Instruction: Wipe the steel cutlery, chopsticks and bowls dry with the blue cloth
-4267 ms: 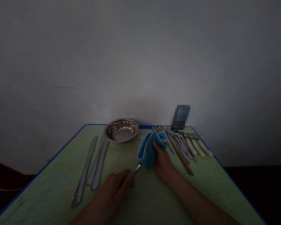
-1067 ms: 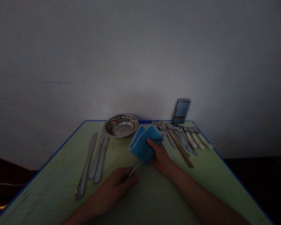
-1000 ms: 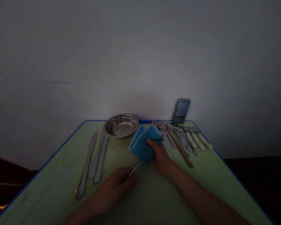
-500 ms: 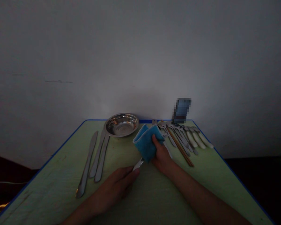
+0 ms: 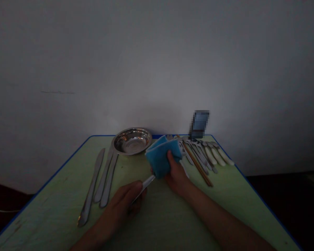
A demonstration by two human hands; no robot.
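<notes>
A metal cutlery handle [image 5: 148,181] is gripped in my left hand [image 5: 128,197], slanting up to the right. The utensil's far end is hidden inside a folded blue cloth [image 5: 161,157], so I cannot tell its kind. My right hand [image 5: 178,174] is closed around that cloth, with the thumb pressed on its face. Behind the cloth, other cutlery is partly covered. Left of my hands lie several metal table knives [image 5: 91,188], and at the back stands a shallow stainless steel bowl [image 5: 132,141], over the upper ends of two of them.
On the right lie brown chopsticks [image 5: 200,169], metal spoons and forks [image 5: 202,157], and several utensils with cream handles [image 5: 219,157]. A blurred upright screen [image 5: 199,122] stands at the back edge. The light green table [image 5: 167,223] has a blue rim and meets a grey wall [image 5: 157,62].
More of the handle shows between my hands, as my left hand has drawn down and left from the cloth. The whole view has shifted slightly.
</notes>
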